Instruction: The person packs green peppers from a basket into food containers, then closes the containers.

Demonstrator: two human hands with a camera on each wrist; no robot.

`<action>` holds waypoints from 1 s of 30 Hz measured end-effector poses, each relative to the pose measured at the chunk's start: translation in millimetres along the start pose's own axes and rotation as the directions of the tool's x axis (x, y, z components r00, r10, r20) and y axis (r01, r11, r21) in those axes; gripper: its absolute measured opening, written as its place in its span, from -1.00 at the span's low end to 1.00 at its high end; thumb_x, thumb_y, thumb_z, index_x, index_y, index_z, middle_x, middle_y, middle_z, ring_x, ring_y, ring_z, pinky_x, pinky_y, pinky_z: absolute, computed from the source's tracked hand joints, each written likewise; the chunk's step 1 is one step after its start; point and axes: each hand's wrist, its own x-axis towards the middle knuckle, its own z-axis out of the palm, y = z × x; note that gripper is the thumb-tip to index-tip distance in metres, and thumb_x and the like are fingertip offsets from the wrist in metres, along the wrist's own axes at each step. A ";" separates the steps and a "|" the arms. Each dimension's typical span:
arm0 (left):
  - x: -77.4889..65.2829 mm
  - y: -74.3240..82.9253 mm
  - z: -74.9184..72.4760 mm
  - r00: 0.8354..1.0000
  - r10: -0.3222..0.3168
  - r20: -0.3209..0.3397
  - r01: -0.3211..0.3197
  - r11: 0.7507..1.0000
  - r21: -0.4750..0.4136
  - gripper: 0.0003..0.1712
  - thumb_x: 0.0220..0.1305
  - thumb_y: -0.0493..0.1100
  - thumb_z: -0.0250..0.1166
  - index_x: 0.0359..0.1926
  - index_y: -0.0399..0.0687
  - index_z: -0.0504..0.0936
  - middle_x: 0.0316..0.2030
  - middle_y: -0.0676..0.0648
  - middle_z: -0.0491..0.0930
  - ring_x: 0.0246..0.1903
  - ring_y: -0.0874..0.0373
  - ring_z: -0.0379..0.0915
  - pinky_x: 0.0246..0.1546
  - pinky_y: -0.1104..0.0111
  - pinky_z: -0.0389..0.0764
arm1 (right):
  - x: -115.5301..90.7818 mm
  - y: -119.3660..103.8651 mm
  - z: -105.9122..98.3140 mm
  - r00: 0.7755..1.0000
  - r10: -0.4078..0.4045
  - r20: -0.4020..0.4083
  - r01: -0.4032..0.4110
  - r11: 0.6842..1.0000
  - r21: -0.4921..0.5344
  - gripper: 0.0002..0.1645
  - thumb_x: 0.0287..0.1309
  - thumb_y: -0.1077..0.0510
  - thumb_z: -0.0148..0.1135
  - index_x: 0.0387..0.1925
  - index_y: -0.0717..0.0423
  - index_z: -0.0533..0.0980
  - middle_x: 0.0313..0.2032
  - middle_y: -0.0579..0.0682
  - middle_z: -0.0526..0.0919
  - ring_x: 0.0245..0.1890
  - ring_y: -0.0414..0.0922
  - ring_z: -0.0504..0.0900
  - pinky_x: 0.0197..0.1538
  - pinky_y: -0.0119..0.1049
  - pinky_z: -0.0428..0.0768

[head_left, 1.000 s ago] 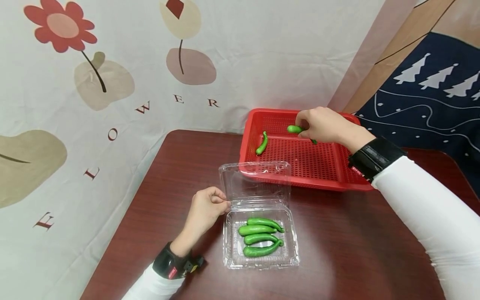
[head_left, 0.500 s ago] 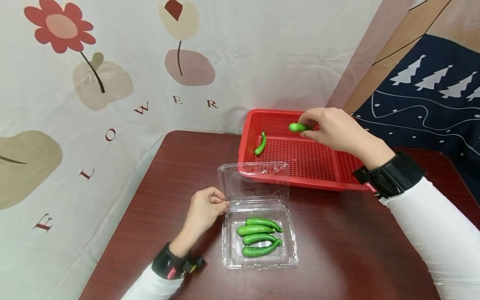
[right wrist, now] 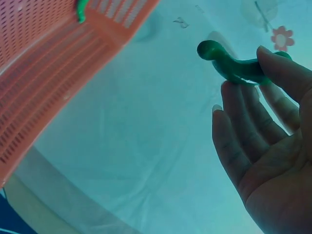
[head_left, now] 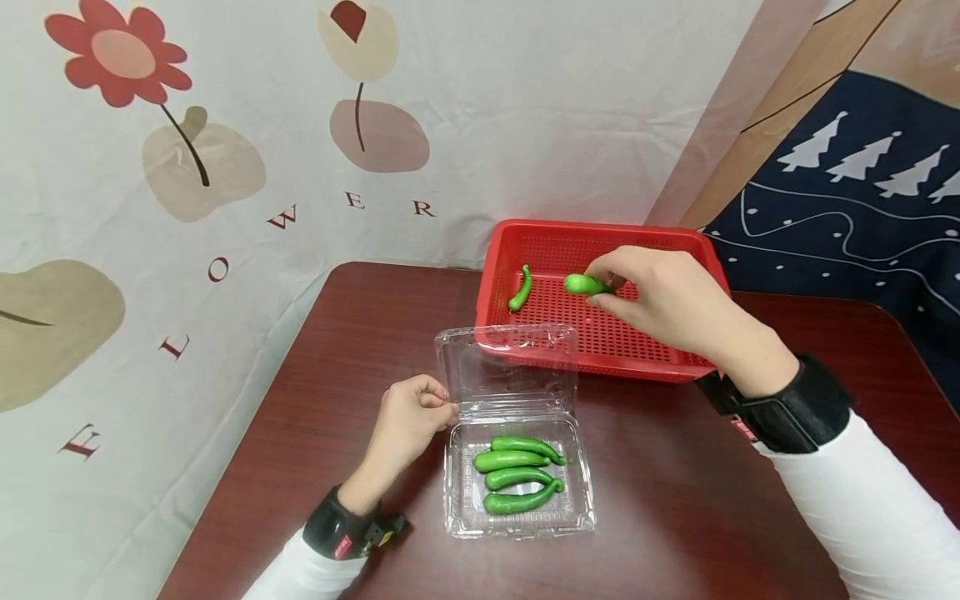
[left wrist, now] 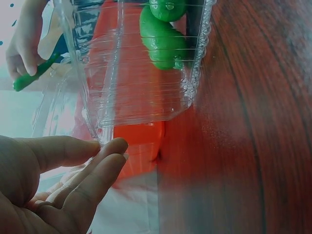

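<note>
Head view: the right hand (head_left: 663, 300) pinches a pepper (head_left: 583, 284) above the basket (head_left: 600, 365), beyond the box (head_left: 467, 518); the left hand (head_left: 408, 425) grips the box's hinge corner. Four peppers (head_left: 513, 460) lie in the box, one stray pepper (head_left: 521, 290) in the basket beyond it. The box's raised lid (head_left: 480, 362) stands toward the held pepper, so a low pass might knock it. The cloth (head_left: 525, 125) behind the box reads "FLOWER"; the red tag (head_left: 342, 547) at the left wrist is too small to read.

Left wrist view: thumb and fingers meet at the box's corner; it looks light, so a tug could skid it along the worktop (left wrist: 253, 161).

Right wrist view: only thumb and fingertips clamp the smooth pepper, so a loosened pinch could let it twist or drop.
</note>
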 end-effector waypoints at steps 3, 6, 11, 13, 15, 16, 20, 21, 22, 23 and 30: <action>0.3 -0.6 0.2 1.000 0.003 -0.001 -0.003 1.000 0.003 -0.85 0.09 -0.49 0.46 -0.36 -0.32 0.64 -0.51 -0.14 0.73 -0.53 0.14 0.64 -0.52 0.48 0.58 | -5.7 -8.4 4.1 0.998 -0.051 -0.028 0.051 0.999 0.003 -0.60 -0.02 0.22 0.67 -0.10 0.06 0.70 -0.27 -0.07 0.74 -0.30 -0.15 0.65 -0.16 -0.10 0.72; 0.6 -1.0 0.4 1.000 0.006 -0.003 -0.006 1.000 0.009 -0.85 0.08 -0.49 0.46 -0.37 -0.32 0.64 -0.51 -0.12 0.72 -0.53 0.16 0.64 -0.52 0.49 0.59 | -11.4 -17.6 9.1 0.994 -0.102 -0.045 0.103 0.994 0.026 -0.57 -0.05 0.22 0.68 -0.10 0.04 0.71 -0.26 -0.09 0.74 -0.28 -0.17 0.65 -0.16 -0.11 0.72; 0.3 -0.6 0.3 1.000 0.000 -0.004 0.000 1.000 0.018 -0.84 0.07 -0.49 0.47 -0.38 -0.31 0.63 -0.53 -0.10 0.71 -0.55 0.19 0.62 -0.54 0.49 0.57 | -19.9 -34.0 20.1 0.987 -0.155 -0.030 0.157 0.986 0.060 -0.56 -0.06 0.21 0.69 -0.09 0.00 0.71 -0.21 -0.13 0.74 -0.20 -0.18 0.67 -0.14 -0.14 0.73; 0.2 -0.3 0.2 1.000 -0.003 -0.005 0.003 1.000 0.021 -0.84 0.07 -0.48 0.47 -0.38 -0.30 0.63 -0.53 -0.09 0.71 -0.55 0.19 0.62 -0.54 0.49 0.56 | -22.8 -40.0 25.6 0.985 -0.169 -0.023 0.170 0.983 0.067 -0.55 -0.07 0.21 0.70 -0.09 0.00 0.71 -0.19 -0.13 0.74 -0.18 -0.18 0.67 -0.13 -0.15 0.73; -0.1 0.1 0.2 1.000 -0.005 -0.005 0.005 1.000 0.021 -0.83 0.07 -0.48 0.47 -0.38 -0.30 0.63 -0.53 -0.09 0.71 -0.55 0.19 0.61 -0.54 0.49 0.56 | -25.8 -45.4 31.9 0.983 -0.182 -0.020 0.183 0.980 0.071 -0.55 -0.07 0.21 0.70 -0.09 -0.01 0.71 -0.19 -0.13 0.73 -0.17 -0.18 0.67 -0.15 -0.17 0.73; 0.0 0.2 0.2 1.000 -0.006 -0.005 0.006 1.000 0.021 -0.84 0.07 -0.48 0.47 -0.38 -0.30 0.63 -0.53 -0.09 0.71 -0.55 0.19 0.62 -0.54 0.49 0.56 | -27.1 -48.0 35.0 0.982 -0.190 -0.021 0.191 0.979 0.075 -0.55 -0.07 0.23 0.69 -0.09 0.00 0.71 -0.19 -0.13 0.73 -0.18 -0.18 0.67 -0.15 -0.18 0.73; 0.0 0.2 0.2 1.000 -0.008 -0.005 0.008 1.000 0.024 -0.84 0.07 -0.48 0.47 -0.38 -0.30 0.63 -0.53 -0.10 0.71 -0.55 0.20 0.61 -0.55 0.49 0.56 | -31.7 -57.6 47.4 0.977 -0.213 -0.020 0.214 0.973 0.090 -0.59 -0.04 0.28 0.65 -0.10 0.02 0.72 -0.19 -0.12 0.72 -0.20 -0.19 0.66 -0.20 -0.22 0.72; 0.1 0.0 0.2 1.000 -0.008 -0.005 0.008 1.000 0.027 -0.84 0.07 -0.48 0.47 -0.38 -0.29 0.63 -0.53 -0.10 0.71 -0.56 0.20 0.61 -0.55 0.49 0.55 | -33.0 -60.1 50.2 0.977 -0.214 -0.016 0.214 0.972 0.094 -0.60 -0.04 0.30 0.64 -0.11 0.03 0.72 -0.20 -0.12 0.72 -0.21 -0.19 0.66 -0.21 -0.23 0.71; 0.1 0.1 0.2 1.000 -0.007 -0.005 0.007 1.000 0.030 -0.84 0.07 -0.48 0.47 -0.38 -0.29 0.63 -0.53 -0.09 0.71 -0.56 0.20 0.60 -0.55 0.49 0.55 | -34.1 -62.6 53.0 0.977 -0.213 -0.008 0.213 0.972 0.095 -0.61 -0.04 0.30 0.64 -0.12 0.03 0.72 -0.20 -0.13 0.72 -0.22 -0.20 0.65 -0.21 -0.25 0.71; 0.1 0.0 0.3 1.000 -0.006 -0.005 0.007 0.999 0.031 -0.84 0.07 -0.47 0.47 -0.38 -0.29 0.63 -0.53 -0.09 0.71 -0.56 0.20 0.61 -0.55 0.49 0.55 | -35.2 -64.8 55.7 0.976 -0.216 0.001 0.215 0.972 0.093 -0.62 -0.03 0.29 0.63 -0.13 0.03 0.72 -0.21 -0.13 0.72 -0.22 -0.21 0.65 -0.22 -0.27 0.70; 0.0 -0.2 0.5 1.000 0.001 -0.006 -0.001 1.000 0.024 -0.84 0.07 -0.48 0.46 -0.38 -0.29 0.62 -0.53 -0.10 0.71 -0.57 0.18 0.61 -0.56 0.48 0.55 | -42.8 -74.5 77.8 0.961 -0.267 0.077 0.260 0.961 0.097 -0.64 0.04 0.23 0.63 -0.10 0.00 0.71 -0.23 -0.16 0.69 -0.22 -0.23 0.64 -0.16 -0.30 0.68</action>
